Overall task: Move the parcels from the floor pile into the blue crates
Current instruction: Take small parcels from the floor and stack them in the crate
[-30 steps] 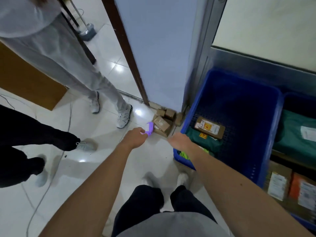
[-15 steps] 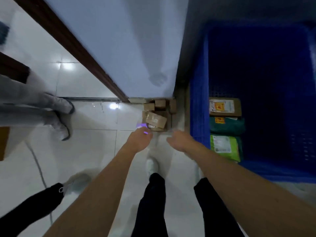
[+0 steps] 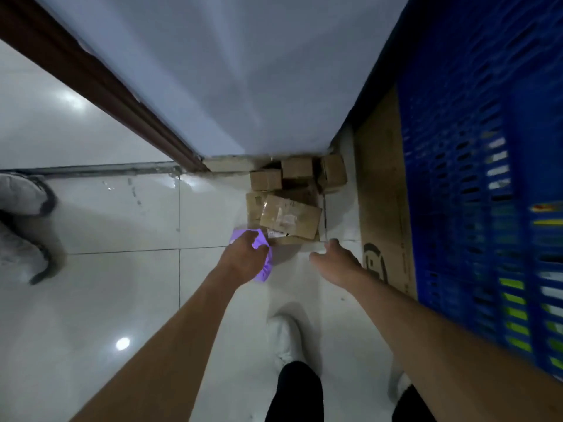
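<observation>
A small pile of brown cardboard parcels (image 3: 289, 217) lies on the white tiled floor against the foot of a pale wall, with smaller boxes (image 3: 297, 169) behind the top one. My left hand (image 3: 243, 258) grips a glowing purple device (image 3: 265, 263) right at the pile's near left corner. My right hand (image 3: 333, 258) reaches toward the pile's near right corner with relaxed fingers and holds nothing. The blue slatted crate (image 3: 487, 178) fills the right side; green and white parcels show through its slats.
A flattened cardboard sheet (image 3: 385, 208) stands between the pile and the crate. A brown door frame (image 3: 100, 86) runs diagonally at left. Another person's grey shoes (image 3: 21, 226) are at the left edge. My own feet (image 3: 285, 339) stand on the tiles below the hands.
The view has dropped lower and closer to the pile. Both hands have advanced to the parcels' near edge. The crate's inside has gone out of sight behind its side wall.
</observation>
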Demonstrator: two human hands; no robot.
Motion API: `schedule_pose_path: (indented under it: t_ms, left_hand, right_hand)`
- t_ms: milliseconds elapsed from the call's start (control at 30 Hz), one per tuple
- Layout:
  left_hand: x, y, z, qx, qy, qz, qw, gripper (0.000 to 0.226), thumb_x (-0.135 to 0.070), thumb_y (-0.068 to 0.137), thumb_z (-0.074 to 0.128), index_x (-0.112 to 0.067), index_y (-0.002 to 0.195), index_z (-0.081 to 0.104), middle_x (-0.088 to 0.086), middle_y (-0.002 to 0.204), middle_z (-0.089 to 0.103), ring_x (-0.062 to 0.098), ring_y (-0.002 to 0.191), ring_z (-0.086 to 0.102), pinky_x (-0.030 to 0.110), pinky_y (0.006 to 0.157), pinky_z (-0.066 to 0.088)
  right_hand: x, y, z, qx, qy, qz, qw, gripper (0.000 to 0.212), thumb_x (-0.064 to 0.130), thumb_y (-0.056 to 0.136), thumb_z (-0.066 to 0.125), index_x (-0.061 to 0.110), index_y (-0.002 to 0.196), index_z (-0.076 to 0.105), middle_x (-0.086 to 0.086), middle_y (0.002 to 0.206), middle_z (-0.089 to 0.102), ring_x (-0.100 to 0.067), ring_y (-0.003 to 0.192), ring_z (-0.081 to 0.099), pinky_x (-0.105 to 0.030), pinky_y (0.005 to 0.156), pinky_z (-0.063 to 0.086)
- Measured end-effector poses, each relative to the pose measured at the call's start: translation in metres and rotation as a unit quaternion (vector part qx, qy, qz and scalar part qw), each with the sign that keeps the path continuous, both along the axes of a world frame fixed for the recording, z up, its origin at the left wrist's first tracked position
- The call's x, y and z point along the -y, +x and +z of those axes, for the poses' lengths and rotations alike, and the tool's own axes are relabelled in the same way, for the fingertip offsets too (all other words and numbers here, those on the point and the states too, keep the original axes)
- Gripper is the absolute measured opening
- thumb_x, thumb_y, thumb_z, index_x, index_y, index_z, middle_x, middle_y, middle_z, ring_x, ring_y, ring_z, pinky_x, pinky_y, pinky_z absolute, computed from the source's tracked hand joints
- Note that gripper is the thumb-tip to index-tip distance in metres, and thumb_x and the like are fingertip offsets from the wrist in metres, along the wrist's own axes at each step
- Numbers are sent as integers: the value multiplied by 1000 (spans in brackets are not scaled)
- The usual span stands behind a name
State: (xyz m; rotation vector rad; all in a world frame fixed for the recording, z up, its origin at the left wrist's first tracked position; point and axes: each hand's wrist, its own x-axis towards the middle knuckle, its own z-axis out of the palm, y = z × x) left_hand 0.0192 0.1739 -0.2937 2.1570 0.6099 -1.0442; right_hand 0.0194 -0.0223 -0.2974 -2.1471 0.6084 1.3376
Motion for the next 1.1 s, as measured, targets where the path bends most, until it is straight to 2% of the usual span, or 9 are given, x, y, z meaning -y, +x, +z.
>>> schedule_pose_path:
  t_ms: [100,233,333,400,500,633,767,900,1100]
  left_hand:
    - [4,14,-42,29,-1,-8,1000,43,-22,99,55,-21,142,50,9,136,59,31,124,54,25,92,39]
    - [10,31,-87,40,-5,-5,999,48,-25,96,55,-22,143,45,9,136,59,34,123,54,31,95,41]
    - [15,34,-101,42,-18,17,999,52,-23,95,52,-24,145,43,8,134,61,34,120,57,34,97,45]
    - [18,34,-102,44,-32,40,998,50,-23,95,52,-23,145,45,5,133,62,29,116,59,30,90,46]
    - [18,35,-92,49,-43,54,996,48,-28,98,51,-22,146,46,2,137,60,26,116,59,27,91,44]
    - [26,36,-53,51,-59,71,994,38,-28,101,51,-20,138,56,3,126,66,20,104,61,25,88,41]
    - [31,35,5,62,-65,90,992,34,-25,98,53,-21,131,61,0,127,66,24,115,60,33,102,45]
    - [45,24,87,92,-54,122,987,29,-25,97,57,-25,125,63,-4,118,68,19,112,61,35,99,46]
    - [55,-3,221,130,-41,218,966,15,-34,93,63,-32,109,63,-6,112,70,14,103,66,37,98,50]
  right_hand:
    - [-1,17,-50,15,-1,-56,998,65,41,94,55,10,147,34,-14,135,54,-32,115,57,-34,82,46]
    - [-1,34,-93,45,22,-132,990,66,43,94,57,12,149,36,-12,141,49,-34,123,52,-37,93,45]
    - [-2,36,-105,60,50,-181,980,58,46,91,62,16,138,47,-8,130,54,-30,117,54,-36,91,46]
    - [-2,35,-101,63,66,-209,974,58,54,79,64,19,124,54,-4,122,59,-26,110,58,-35,89,48]
    - [2,35,-87,87,71,-231,966,74,61,64,60,22,126,60,-2,118,66,-23,103,61,-39,92,52]
    - [15,30,-41,89,55,-238,966,57,56,81,64,26,129,58,1,112,65,-18,95,60,-33,81,50]
    - [26,30,24,82,53,-230,968,47,53,88,62,26,126,54,3,107,60,-12,84,55,-27,70,45]
    - [36,31,104,98,61,-242,963,53,45,89,56,22,137,53,-1,116,63,-21,100,60,-39,91,52]
    - [44,21,242,95,111,-221,964,49,43,83,54,19,126,56,-1,116,62,-24,106,59,-45,98,50]
